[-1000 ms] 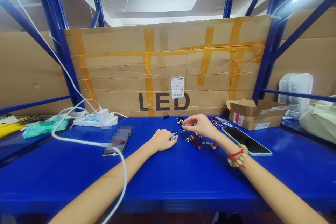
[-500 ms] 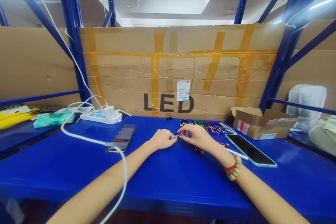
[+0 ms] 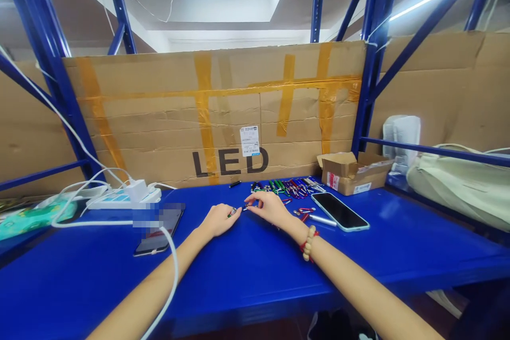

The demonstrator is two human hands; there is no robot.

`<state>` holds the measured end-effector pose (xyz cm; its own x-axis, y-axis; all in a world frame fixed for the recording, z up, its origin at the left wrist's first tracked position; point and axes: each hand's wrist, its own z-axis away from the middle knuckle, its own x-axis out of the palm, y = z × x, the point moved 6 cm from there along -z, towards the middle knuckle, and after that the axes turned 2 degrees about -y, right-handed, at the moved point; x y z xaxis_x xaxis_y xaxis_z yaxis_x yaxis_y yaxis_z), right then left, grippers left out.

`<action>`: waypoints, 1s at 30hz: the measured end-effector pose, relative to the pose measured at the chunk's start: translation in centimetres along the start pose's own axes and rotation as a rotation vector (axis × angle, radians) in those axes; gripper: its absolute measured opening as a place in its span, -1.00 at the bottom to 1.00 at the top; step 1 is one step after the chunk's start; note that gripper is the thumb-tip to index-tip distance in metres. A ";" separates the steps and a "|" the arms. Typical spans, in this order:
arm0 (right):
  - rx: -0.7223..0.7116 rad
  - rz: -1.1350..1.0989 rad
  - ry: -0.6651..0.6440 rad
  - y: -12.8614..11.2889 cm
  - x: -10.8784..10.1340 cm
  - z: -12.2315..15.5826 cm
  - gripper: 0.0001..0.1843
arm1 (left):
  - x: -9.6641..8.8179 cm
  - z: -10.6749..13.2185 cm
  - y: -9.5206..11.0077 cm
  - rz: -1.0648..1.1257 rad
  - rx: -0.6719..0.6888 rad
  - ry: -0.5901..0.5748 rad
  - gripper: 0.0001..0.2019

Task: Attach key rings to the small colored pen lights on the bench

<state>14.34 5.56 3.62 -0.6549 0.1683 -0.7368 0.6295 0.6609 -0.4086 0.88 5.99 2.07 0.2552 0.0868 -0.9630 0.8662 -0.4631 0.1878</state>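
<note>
My left hand (image 3: 218,220) is closed around a small piece with green and metallic parts (image 3: 231,213), mostly hidden by the fingers. Just to its right, my right hand (image 3: 269,209) pinches a tiny dark and silvery piece (image 3: 245,207) between thumb and finger. It is too small to name. A narrow gap separates the two hands, low over the blue tabletop (image 3: 239,276). Behind the right hand lies a heap of small green, red, purple and silver metallic pieces (image 3: 292,187). A few red pieces (image 3: 306,210) and a silver tube (image 3: 322,220) lie beside the right wrist.
A phone with a pale rim (image 3: 340,211) lies at the right, before an open cardboard box (image 3: 354,175). At the left are a dark phone (image 3: 159,239), a power strip (image 3: 115,199) and a white cable (image 3: 175,265) crossing over my left forearm. A black piece (image 3: 235,184) lies at the back.
The view has turned to the right, so everything sits further left in the picture. My hands, which met at the fingertips, are now slightly apart, each still closed on its small piece.
</note>
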 end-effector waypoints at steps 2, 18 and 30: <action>-0.013 -0.009 -0.007 -0.3 0.1 0.0 -0.83 | -0.1 0.3 0.5 0.025 0.049 -0.030 -0.54; 0.037 -0.058 0.003 -1.4 1.3 0.0 -0.81 | -0.1 0.7 -0.5 0.202 0.155 0.131 -0.55; -0.030 0.064 0.125 -0.4 0.2 0.0 -0.82 | -0.9 0.3 0.1 -0.078 0.215 0.155 -0.51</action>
<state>13.95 5.32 3.68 -0.6617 0.2991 -0.6875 0.6603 0.6669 -0.3454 0.61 5.57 2.92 0.2687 0.2562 -0.9285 0.7787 -0.6252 0.0528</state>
